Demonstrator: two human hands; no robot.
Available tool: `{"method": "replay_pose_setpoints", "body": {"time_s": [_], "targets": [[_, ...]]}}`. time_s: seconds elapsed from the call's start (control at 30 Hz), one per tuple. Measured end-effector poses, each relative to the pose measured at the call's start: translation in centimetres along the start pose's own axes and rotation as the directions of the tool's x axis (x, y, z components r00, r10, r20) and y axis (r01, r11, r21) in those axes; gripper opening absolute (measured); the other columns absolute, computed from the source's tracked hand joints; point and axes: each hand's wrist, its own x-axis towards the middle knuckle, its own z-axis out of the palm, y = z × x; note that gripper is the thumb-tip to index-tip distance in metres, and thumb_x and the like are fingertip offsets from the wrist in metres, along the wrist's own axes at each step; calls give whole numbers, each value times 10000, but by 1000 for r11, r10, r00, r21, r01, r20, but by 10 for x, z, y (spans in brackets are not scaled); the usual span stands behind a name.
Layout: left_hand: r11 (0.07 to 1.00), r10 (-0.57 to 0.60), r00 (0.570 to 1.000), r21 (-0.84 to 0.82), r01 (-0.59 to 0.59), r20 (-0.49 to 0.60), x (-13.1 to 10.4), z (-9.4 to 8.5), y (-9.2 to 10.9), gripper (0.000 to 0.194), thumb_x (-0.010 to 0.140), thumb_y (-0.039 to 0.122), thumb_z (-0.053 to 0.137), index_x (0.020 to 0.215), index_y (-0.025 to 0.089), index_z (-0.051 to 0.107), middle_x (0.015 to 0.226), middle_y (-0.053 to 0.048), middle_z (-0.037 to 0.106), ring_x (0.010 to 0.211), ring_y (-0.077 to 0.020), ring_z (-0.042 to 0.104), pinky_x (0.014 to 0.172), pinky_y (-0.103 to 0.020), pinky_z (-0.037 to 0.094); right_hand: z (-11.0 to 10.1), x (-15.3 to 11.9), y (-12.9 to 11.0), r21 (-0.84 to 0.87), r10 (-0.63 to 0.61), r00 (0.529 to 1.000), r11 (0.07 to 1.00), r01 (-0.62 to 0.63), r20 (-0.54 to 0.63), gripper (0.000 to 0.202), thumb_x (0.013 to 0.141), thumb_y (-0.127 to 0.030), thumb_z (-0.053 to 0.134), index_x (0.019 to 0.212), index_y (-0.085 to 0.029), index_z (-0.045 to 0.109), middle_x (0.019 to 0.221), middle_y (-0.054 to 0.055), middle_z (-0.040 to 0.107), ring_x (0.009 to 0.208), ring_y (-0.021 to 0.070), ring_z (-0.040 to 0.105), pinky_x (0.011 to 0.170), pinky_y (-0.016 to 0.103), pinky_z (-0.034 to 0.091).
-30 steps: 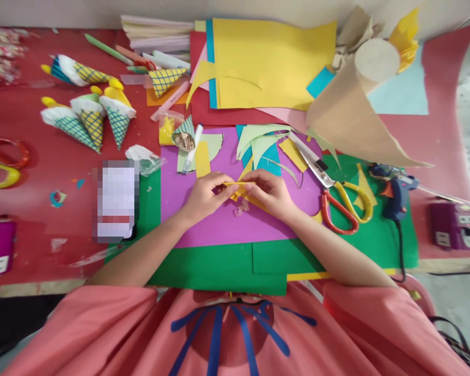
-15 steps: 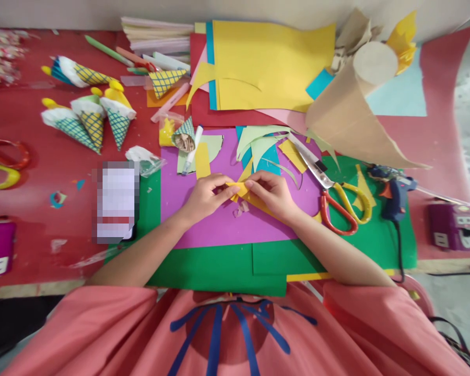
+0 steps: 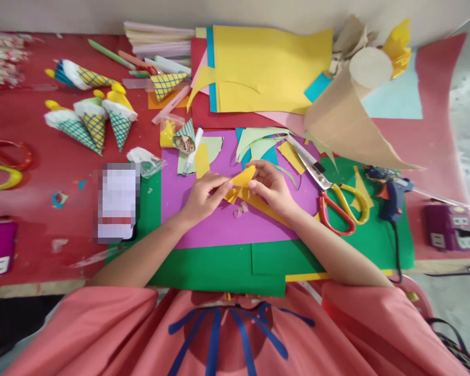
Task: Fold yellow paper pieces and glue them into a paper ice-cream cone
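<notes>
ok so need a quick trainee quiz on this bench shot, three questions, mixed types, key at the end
1. True or false: the left hand and right hand both touch the yellow paper.

2. Which lies nearest the glue gun?
A) marker
B) scissors
C) phone

3. Fill the blank: the big sheet directly beneath the hands is ____ in colour.

Key: 1 true; 2 B; 3 purple.

Open from the near side, between the forearms (image 3: 156, 243), over the purple sheet (image 3: 215, 232) to the yellow paper (image 3: 242, 178); hemmed in at right by scissors (image 3: 321, 180) and a glue gun (image 3: 394, 202), blocked beyond by paper scraps (image 3: 254, 137) and a marker (image 3: 193, 150), flanked at left by a pixelated device (image 3: 117, 194).
</notes>
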Motion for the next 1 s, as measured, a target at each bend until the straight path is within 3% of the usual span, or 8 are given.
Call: {"method": "replay_pose_setpoints", "body": {"time_s": [0.1,0.23,0.47,0.63,0.8,1.0], "targets": [[999,-37,999,2,37,-10,-1,1,2,370,935,360,477,603,198,503,539,24,475,560,-123,454,599,-283,362,1,-3,2,-37,69,994,997,-67,82,358,757,-462,732,890,-169,577,724,-16,615,545,77,558,489,206,438],[1000,-9,997,22,7,79,0,2,0,387,910,330,487,551,196,440,527,28,435,555,-119,427,585,-282,349,1,-7,2,-103,108,991,990,-100,79,290,821,-442,675,802,-169,579,567,-64,512,412,43,428,378,182,299],[998,59,983,-5,-59,175,4,3,-2,390,895,307,475,523,196,438,507,30,419,542,-121,424,588,-290,354,-2,-8,1,-93,112,983,991,-99,148,263,852,-429,642,835,-171,588,598,-47,550,472,60,492,428,183,385],[999,35,986,7,-36,165,4,3,-1,369,913,300,487,561,195,451,528,32,438,545,-117,421,579,-283,344,-5,-8,3,-154,106,981,985,-81,162,284,859,-415,635,747,-164,560,602,-40,556,475,56,490,439,186,378],[994,85,976,43,-96,200,4,3,-1,375,906,271,482,541,197,439,504,36,412,537,-119,408,591,-288,341,-6,-8,4,-211,88,985,976,-55,149,258,834,-409,664,785,-167,589,644,-33,560,528,69,500,484,200,400],[977,160,962,101,-186,220,6,5,-3,356,886,270,489,540,197,454,492,39,423,520,-117,398,588,-291,327,-2,-6,-3,-159,24,994,987,-6,110,237,800,-391,703,837,-167,635,819,20,648,735,112,599,672,248,492]]}}
